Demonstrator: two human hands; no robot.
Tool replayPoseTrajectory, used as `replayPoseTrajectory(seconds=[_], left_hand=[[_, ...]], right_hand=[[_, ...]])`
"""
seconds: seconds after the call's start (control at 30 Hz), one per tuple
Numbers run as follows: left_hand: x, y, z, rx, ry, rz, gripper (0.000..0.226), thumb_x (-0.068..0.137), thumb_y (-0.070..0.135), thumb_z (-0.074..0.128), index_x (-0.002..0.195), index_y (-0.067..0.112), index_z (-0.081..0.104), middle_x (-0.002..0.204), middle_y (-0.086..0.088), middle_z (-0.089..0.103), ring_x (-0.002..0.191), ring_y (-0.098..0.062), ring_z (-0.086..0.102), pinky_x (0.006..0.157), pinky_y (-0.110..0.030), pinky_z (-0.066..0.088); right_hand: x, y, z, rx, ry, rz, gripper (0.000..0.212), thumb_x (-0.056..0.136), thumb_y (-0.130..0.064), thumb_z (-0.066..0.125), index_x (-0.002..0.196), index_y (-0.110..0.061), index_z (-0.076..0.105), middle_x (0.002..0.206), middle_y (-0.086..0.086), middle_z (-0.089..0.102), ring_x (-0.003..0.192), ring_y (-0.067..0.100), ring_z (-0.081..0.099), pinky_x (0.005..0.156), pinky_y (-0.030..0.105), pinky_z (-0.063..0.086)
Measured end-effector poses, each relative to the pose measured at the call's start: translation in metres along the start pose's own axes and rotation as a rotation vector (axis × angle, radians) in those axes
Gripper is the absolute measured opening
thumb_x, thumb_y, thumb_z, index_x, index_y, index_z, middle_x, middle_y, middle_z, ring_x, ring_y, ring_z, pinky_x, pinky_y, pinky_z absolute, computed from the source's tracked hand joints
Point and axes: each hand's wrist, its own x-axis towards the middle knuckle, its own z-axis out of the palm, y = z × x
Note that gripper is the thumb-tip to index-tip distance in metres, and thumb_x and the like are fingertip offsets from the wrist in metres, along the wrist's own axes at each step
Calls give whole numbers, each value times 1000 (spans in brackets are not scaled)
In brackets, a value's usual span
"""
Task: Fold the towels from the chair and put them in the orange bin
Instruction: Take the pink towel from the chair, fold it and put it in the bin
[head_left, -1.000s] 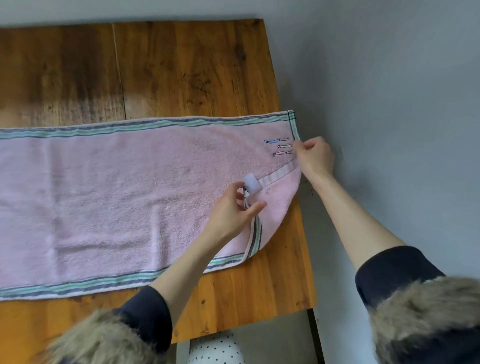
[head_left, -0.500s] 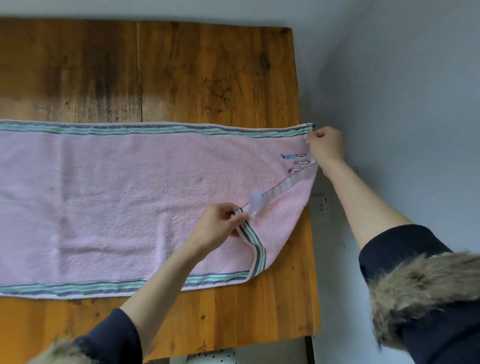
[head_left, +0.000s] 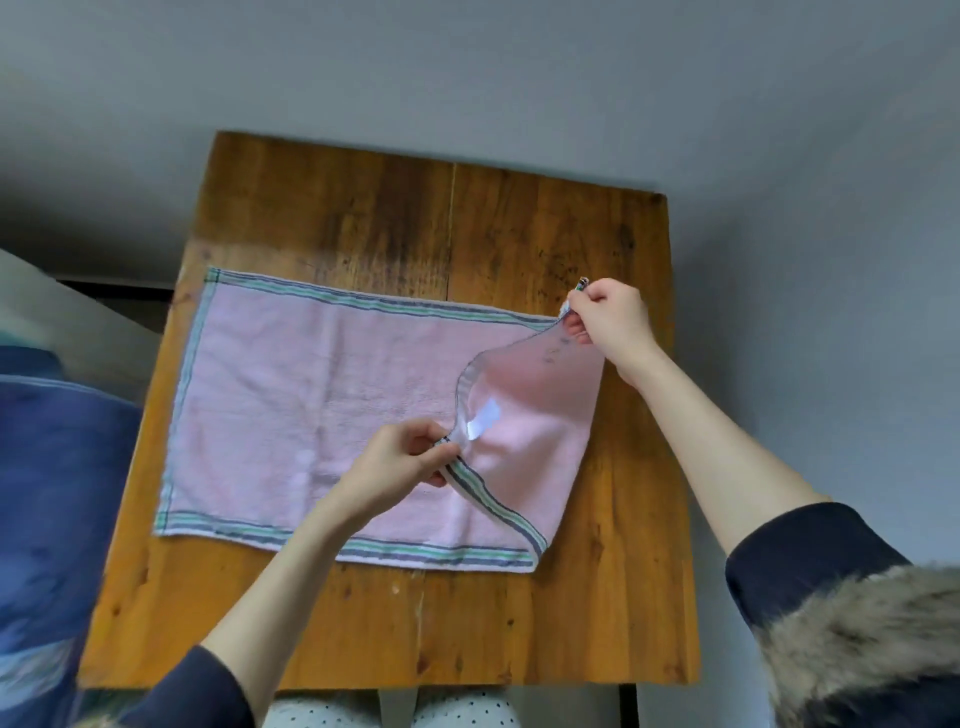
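Towel: I find one pink towel lying on the wooden counter, left portion flat, right end lifted and turned back toward the middle.
Right hand: my right hand has its fingers closed on the far right corner, held above the counter.
Left hand: my left hand has its fingers pinched shut on the near right corner by the striped border; a white label shows beside it.
Step in hand: I judge this the first fold, right end to left end.
Method: carry both corners level, match the striped borders, lay flat.
Surroundings: blue fabric at left, possibly bedding; view blurred.
Obstructions: none on the counter; chair and orange bin not in view.
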Motion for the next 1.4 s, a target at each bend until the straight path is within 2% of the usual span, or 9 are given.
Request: replayPoseTrajectory(seconds=[0.17,0.37,0.43,0.57,0.67,0.83,0.93,1.03,1.4], left_hand=[[-49,-16,-85,-145,27,-5,12,85,1,59,75,5,54,60,1,64,54,-13,60,62,-26,54],[-94,-64,-175,-211,200,-92,18,57,25,62,61,17,47,62,-4,42,63,-19,39,58,-30,35],[-98,-81,-191,-231,255,-130,16,60,21,60,63,14,46,63,-6,43,63,-19,41,54,-27,31],[-89,-118,-209,-192,344,-217,7,83,6,56,78,2,52,75,-18,57,69,-23,56,59,-23,47],[-79,-140,-214,-155,399,-274,11,87,13,55,87,3,59,83,-19,67,73,-21,62,72,-32,53],[-65,-156,-215,-148,385,-286,8,88,19,54,86,22,61,87,-7,69,84,-23,66,87,-48,52],[-57,-157,-215,-112,380,-313,7,90,20,53,87,23,59,90,-7,68,87,-26,65,87,-47,52],[-51,-152,-214,-20,408,-309,11,92,21,50,90,16,60,87,-4,66,77,-22,61,77,-36,50],[0,-101,-215,354,385,-162,15,94,19,46,103,12,56,98,-3,58,87,-20,54,73,-31,41]], right_hand=[[-14,-83,64,12,-26,-66,23,93,-18,51,90,-1,65,77,6,67,70,15,66,70,29,55],[-24,-161,166,73,-121,-115,24,91,-15,49,68,-15,56,67,2,63,59,14,61,58,25,48],[-26,-176,201,64,-151,-123,25,91,-16,49,67,-17,56,67,2,62,60,14,61,61,28,51],[-24,-186,254,66,-219,-99,24,93,-18,49,71,-18,56,73,3,65,74,20,66,71,29,55],[-17,-174,275,-112,-237,-156,24,93,-22,46,78,-14,63,89,7,69,93,27,63,83,39,49],[-9,-121,274,-616,-206,-274,29,92,-14,42,110,2,59,118,19,58,113,36,50,88,37,41],[-7,-78,259,-853,-350,-274,45,94,-22,45,136,-8,39,147,18,29,137,35,25,108,46,31],[-13,-49,243,-934,-399,-226,65,96,-34,44,150,-26,10,159,6,-1,146,26,0,113,53,21],[-113,25,188,-873,-148,173,60,94,-50,39,147,-29,21,149,7,26,133,31,30,100,51,30]])
